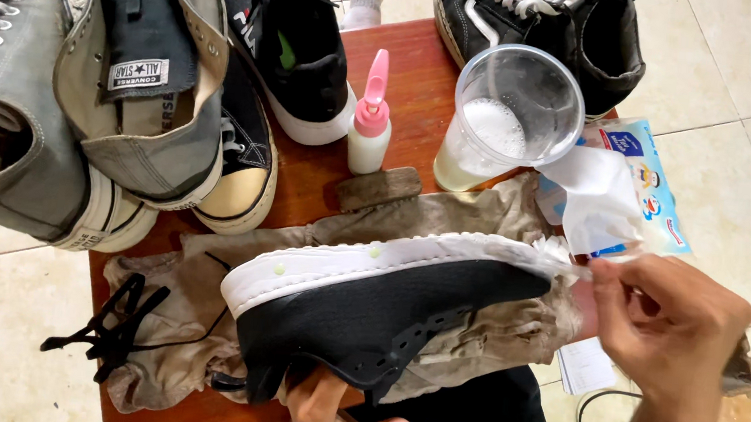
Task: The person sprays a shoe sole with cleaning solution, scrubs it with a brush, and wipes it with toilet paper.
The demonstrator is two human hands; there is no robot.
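Matt black canvas shoe [384, 316] with a smooth white rubber sole; crumpled thin white tissue paper [595, 208]; stained, rough beige cloth rag [208, 264]; clear glossy plastic cup [515, 115]; small reddish polished wooden table [404, 87]; smooth pale floor tiles [749, 81]

The left hand [335, 416] comes up from the bottom edge, palm upward, thumb lying flat to the right and fingers curled in a grasp above it. The right hand [669, 323] reaches in from the lower right, its back to the camera, forearm bare, thumb and fingertips [601, 274] pinched together at its left side.
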